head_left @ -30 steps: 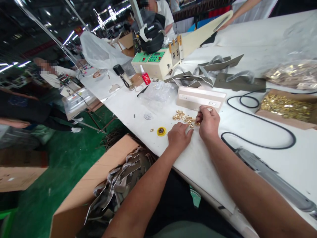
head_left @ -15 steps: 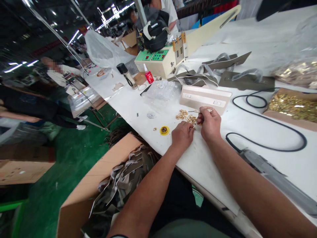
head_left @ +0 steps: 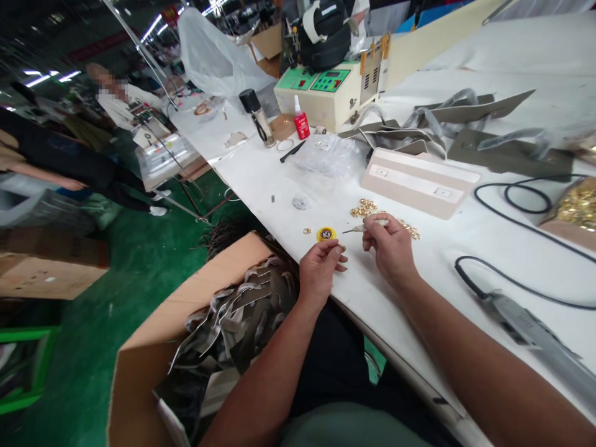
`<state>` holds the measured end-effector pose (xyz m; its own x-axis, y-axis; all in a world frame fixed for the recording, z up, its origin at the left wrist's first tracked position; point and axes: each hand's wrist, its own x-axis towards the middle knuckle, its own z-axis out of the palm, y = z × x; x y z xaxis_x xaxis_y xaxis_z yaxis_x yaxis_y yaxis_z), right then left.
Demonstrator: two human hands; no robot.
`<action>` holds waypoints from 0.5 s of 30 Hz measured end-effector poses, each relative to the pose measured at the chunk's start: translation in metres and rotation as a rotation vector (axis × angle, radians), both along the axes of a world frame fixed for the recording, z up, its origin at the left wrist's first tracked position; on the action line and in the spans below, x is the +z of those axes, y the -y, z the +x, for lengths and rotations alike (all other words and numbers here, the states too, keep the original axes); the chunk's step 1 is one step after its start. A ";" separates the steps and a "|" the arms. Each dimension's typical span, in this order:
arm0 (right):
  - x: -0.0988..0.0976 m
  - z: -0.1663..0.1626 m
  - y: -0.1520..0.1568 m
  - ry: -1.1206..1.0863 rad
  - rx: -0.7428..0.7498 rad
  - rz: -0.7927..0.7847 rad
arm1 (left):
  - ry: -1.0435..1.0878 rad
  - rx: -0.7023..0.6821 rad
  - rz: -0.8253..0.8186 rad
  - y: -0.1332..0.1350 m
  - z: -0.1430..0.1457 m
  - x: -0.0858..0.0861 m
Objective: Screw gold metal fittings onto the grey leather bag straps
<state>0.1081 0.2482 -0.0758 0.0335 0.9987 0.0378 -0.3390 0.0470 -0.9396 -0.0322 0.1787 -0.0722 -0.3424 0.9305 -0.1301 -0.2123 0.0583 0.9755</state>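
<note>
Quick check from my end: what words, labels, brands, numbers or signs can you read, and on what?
None reads clearly.
Red bottle: pale label lettering, too small and blurred.
Green control panel: markings too small.
Red sign in the background: too blurred.

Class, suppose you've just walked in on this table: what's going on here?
Someone is doing close handwork at a white table. The left hand pinches a small gold piece near a yellow dish. The right hand holds a thin pointed tool, its tip pointing toward the dish. More gold pieces lie loose just beyond the right hand, in front of a beige panel.
</note>
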 end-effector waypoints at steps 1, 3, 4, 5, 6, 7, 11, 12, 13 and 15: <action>0.000 -0.001 0.002 0.022 0.015 0.016 | 0.016 -0.001 0.003 -0.001 -0.001 0.000; 0.001 -0.002 0.005 0.061 0.022 0.034 | 0.034 -0.012 0.012 -0.002 -0.002 -0.001; 0.002 -0.001 0.005 0.075 0.014 0.036 | 0.038 -0.018 0.016 -0.002 -0.002 -0.002; 0.004 -0.001 0.006 0.088 0.002 0.034 | 0.040 -0.022 0.021 -0.002 -0.002 -0.003; 0.005 0.000 0.006 0.103 -0.010 0.031 | 0.039 -0.023 0.025 -0.002 -0.001 -0.003; 0.006 0.000 0.006 0.124 -0.018 0.031 | 0.036 -0.024 0.027 -0.002 -0.001 -0.003; 0.011 0.002 0.007 0.247 -0.029 0.062 | 0.024 -0.021 0.036 0.000 -0.001 -0.002; 0.012 0.002 0.008 0.268 -0.027 0.068 | 0.022 -0.021 0.037 0.000 -0.001 -0.002; 0.013 0.002 0.008 0.282 -0.024 0.072 | 0.021 -0.021 0.038 0.000 -0.001 -0.002; 0.014 0.002 0.009 0.297 -0.015 0.076 | 0.019 -0.022 0.036 0.000 -0.001 -0.002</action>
